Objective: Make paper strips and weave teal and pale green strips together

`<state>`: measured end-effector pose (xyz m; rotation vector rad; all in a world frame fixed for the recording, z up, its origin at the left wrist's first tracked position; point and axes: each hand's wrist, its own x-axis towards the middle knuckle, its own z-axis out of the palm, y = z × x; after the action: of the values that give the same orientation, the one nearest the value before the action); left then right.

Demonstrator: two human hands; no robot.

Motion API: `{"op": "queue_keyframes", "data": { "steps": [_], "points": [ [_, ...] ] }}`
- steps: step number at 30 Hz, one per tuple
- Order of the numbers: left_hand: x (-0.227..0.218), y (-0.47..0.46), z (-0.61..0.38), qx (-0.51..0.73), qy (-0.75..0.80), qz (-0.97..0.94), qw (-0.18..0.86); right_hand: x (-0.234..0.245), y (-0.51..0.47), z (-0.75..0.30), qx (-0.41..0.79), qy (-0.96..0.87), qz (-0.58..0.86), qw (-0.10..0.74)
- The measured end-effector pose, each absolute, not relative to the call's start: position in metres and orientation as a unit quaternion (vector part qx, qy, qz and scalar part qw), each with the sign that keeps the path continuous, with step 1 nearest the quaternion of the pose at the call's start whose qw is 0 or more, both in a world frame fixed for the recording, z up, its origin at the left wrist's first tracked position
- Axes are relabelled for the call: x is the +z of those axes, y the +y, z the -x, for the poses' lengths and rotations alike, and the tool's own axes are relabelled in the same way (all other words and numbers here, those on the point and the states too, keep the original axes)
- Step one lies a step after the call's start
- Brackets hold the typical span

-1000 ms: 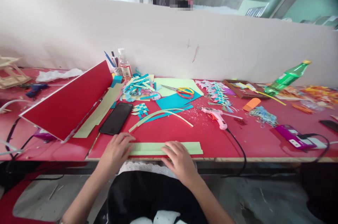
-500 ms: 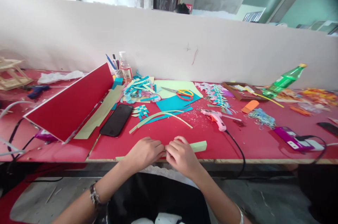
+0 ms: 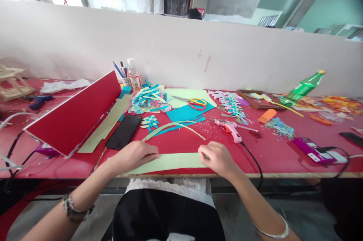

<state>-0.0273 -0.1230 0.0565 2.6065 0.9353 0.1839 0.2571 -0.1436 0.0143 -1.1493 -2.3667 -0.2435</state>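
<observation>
A wide strip of pale green paper (image 3: 176, 160) lies along the table's front edge, stretched between my two hands. My left hand (image 3: 138, 156) is closed at its left part, fingers curled under and thumb pressed along the paper. The right end sits in my right hand (image 3: 217, 157), pinched between thumb and curled fingers. Just beyond the strip are narrow curved green paper strips (image 3: 176, 123) and a small woven blue-and-green paper piece (image 3: 149, 122). A black phone (image 3: 124, 132) rests beyond my left hand, and a pink glue gun (image 3: 231, 129) beyond my right.
Scissors (image 3: 197, 103) lie on blue paper (image 3: 184, 114). A red panel (image 3: 82, 116) stands tilted at left, near a clear bottle (image 3: 134, 76). At right are a green bottle (image 3: 303, 89), a purple power strip (image 3: 313, 150) and a black cord (image 3: 253, 161).
My hands have moved apart from the middle, left hand leftward and right hand rightward. The green paper strip, mostly covered before, now shows flat between them.
</observation>
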Motion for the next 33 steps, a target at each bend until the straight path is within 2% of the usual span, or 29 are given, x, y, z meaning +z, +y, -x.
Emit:
{"op": "queue_keyframes", "data": {
  "steps": [3, 6, 9, 12, 16, 19, 26, 33],
  "points": [
    [0.061, -0.123, 0.042, 0.049, 0.358, -0.918, 0.163, 0.015, -0.145, -0.278, -0.117, -0.84, 0.466, 0.25],
    [0.067, -0.125, 0.043, 0.041, 0.367, -0.919, 0.135, 0.024, -0.149, -0.279, -0.113, -0.807, 0.498, 0.296],
    [0.074, -0.127, 0.031, 0.045, 0.346, -0.928, 0.128, 0.042, -0.154, -0.255, -0.068, -0.824, 0.452, 0.334],
    [0.08, -0.129, 0.016, 0.057, 0.325, -0.936, 0.12, 0.055, -0.157, -0.225, 0.012, -0.872, 0.411, 0.265],
    [0.082, -0.131, 0.003, 0.088, 0.313, -0.942, 0.084, 0.059, -0.153, -0.206, 0.079, -0.883, 0.424, 0.185],
    [0.076, -0.131, -0.006, 0.117, 0.315, -0.941, 0.024, 0.057, -0.148, -0.204, 0.101, -0.88, 0.425, 0.184],
    [0.056, -0.124, -0.016, 0.152, 0.275, -0.928, -0.2, 0.058, -0.143, -0.204, 0.158, -0.862, 0.426, 0.225],
    [0.054, -0.112, 0.03, 0.129, 0.273, -0.918, -0.256, 0.055, -0.139, -0.228, 0.239, -0.83, 0.439, 0.248]
  ]
}}
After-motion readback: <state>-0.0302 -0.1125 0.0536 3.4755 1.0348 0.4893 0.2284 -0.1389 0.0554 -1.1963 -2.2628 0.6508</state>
